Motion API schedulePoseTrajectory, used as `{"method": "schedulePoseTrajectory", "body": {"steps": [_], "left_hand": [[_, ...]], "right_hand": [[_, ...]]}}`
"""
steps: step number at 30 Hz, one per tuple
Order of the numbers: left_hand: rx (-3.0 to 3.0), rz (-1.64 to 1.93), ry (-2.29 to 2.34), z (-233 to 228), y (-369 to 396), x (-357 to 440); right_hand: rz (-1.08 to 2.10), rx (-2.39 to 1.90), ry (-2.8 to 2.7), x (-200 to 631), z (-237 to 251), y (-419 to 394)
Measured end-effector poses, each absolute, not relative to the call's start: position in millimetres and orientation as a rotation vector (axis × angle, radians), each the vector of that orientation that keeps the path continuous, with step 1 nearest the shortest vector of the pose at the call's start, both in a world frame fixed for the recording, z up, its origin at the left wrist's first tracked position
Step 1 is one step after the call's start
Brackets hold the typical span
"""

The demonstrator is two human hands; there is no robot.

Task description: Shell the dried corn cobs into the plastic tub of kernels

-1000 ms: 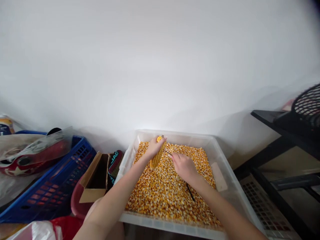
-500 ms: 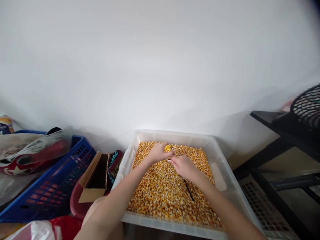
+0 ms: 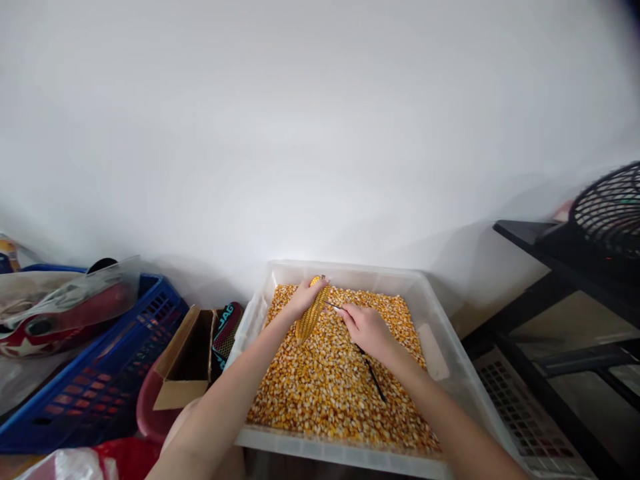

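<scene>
With our left hand (image 3: 301, 299) we grip a yellow corn cob (image 3: 311, 321), fingers wrapped about its upper part; it slants, its dark-tipped end beyond that hand and its other end angled down toward us. Our right hand (image 3: 367, 328), just beside it, is closed around a thin tool (image 3: 333, 307) that points left at the cob; we cannot tell whether its tip touches the rows. From under our right hand a slim black strip (image 3: 374, 379) runs back toward us over the kernels, and we cannot tell if it belongs to the tool. Beneath both hands we see a thick bed of loose kernels (image 3: 320, 400), yellow and pale, in a translucent plastic bin (image 3: 350, 269) whose walls rise around them. To the right of our right hand, a pale patch (image 3: 433, 352) shows on the bin's wall. Left of our left hand, outside the bin, stand a dark item with "JAG" lettering (image 3: 229, 332), an open cardboard box (image 3: 173, 395), a dull red basin (image 3: 149, 407) and, farther out, a blue basket (image 3: 113, 393). Well to the right of our hands are a black frame (image 3: 530, 280), a round black grille (image 3: 610, 210) and a pale perforated panel (image 3: 525, 413). Beyond both hands rises a white wall (image 3: 320, 133).
</scene>
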State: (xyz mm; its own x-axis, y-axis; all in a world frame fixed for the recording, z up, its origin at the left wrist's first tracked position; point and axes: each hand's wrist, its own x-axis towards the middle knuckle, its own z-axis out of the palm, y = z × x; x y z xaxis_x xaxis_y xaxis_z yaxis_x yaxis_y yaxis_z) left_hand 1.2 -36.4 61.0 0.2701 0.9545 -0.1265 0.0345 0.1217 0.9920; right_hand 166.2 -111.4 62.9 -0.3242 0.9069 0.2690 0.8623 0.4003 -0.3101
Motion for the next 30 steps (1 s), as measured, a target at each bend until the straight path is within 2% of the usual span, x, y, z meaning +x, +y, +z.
{"method": "schedulePoseTrajectory", "body": {"steps": [12,25,30], "left_hand": [[1.909,0.944,1.385,52,-35,10],[1.874,0.954,1.390,41,-35,11],[1.876,0.932,1.398,41,-35,11]], "right_hand": [[0.040,-1.864,-2.336,148,73,-126],[0.166,-1.871,-2.242,146,64,-126],[0.074,-1.910,-2.308,141,64,-129]]}}
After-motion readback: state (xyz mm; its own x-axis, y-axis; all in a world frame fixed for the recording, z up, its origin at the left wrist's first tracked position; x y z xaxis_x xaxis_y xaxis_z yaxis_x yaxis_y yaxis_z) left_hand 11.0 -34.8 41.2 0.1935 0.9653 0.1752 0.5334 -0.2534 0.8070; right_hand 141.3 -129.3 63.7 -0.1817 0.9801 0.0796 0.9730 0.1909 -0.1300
